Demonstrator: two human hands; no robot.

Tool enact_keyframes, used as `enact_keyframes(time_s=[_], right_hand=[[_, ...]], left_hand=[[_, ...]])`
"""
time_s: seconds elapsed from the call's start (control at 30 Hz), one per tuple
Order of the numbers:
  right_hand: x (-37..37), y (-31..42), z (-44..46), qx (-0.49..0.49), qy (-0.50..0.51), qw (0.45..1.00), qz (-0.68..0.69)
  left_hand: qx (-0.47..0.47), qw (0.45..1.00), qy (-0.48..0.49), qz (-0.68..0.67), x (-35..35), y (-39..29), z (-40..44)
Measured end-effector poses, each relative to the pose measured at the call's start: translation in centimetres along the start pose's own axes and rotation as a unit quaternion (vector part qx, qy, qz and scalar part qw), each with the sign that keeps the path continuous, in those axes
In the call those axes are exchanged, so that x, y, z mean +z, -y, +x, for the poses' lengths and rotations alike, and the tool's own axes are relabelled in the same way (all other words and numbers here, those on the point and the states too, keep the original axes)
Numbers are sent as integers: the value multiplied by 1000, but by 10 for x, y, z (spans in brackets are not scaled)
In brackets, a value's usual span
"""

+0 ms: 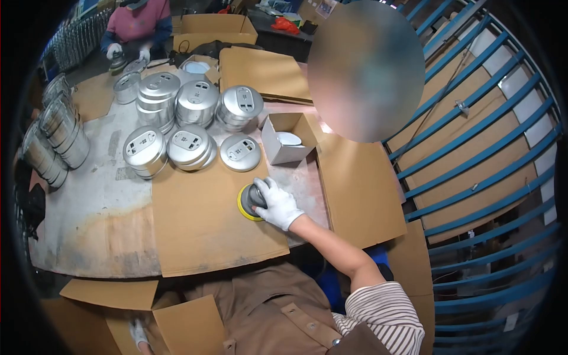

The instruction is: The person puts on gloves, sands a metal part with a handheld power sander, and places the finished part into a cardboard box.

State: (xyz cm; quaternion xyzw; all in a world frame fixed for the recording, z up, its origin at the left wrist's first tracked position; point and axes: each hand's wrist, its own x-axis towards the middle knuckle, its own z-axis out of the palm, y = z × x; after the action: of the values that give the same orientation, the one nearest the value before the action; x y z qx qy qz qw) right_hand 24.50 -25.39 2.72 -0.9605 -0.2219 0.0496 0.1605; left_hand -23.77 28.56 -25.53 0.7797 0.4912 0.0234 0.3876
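Observation:
My right hand (276,205), in a white glove, is closed over a round grey sander (253,201) with a yellow-edged pad. The sander rests on a flat cardboard sheet (207,228) on the table. My left hand (138,333), also gloved, is low inside an open cardboard box (109,291) beside my lap; its fingers are too small and shaded to read. Beyond the sander, a round silver metal cover (240,152) with cutouts lies by itself. Stacks of similar metal covers (189,145) stand behind and to its left.
A small white box (284,142) holding discs stands right of the covers. More metal pieces (62,133) are stacked at the left edge. Across the table, another person (139,29) handles a tool and a cover. Blue metal bars (473,148) run along the right.

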Motion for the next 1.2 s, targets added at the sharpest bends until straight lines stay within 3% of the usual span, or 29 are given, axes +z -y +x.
enact_keyframes(time_s=[0.03,0.07,0.1,0.17,0.23,0.27,0.3,0.37,0.43,0.5,0.73,0.83,1.2], right_hand=[[0,1,1,-3,2,1000,3],[-4,5,0,6,7,1000,9],[-2,1,1,-6,-16,1000,6],[9,-5,2,-33,-56,998,13],[2,-2,6,-35,-25,999,18],[7,-4,6,-42,-33,998,16],[11,-7,8,-54,-43,997,14],[16,-10,8,-60,-61,996,24],[21,-15,10,-72,-56,995,29],[27,-20,10,-73,-68,995,12],[24,-30,8,-116,-66,991,11],[18,-29,8,-129,-66,989,30],[6,-28,6,-109,-7,994,32]], left_hand=[[25,999,35,12,-5,2,-2],[-43,990,113,-71,-23,-54,-38],[-123,966,180,-140,-46,-157,-91],[-91,899,301,-304,-57,-154,-116],[-85,922,256,-278,-52,-220,-170],[47,958,239,-150,-53,-262,-196],[173,960,220,-13,-53,-297,-213],[-5,977,160,140,-29,-298,-222],[-13,981,137,138,-23,-293,-224],[-53,961,65,265,-14,-284,-219],[-58,965,34,254,-15,-300,-232],[-10,953,33,302,-13,-293,-237],[17,963,21,267,22,-312,-240]])
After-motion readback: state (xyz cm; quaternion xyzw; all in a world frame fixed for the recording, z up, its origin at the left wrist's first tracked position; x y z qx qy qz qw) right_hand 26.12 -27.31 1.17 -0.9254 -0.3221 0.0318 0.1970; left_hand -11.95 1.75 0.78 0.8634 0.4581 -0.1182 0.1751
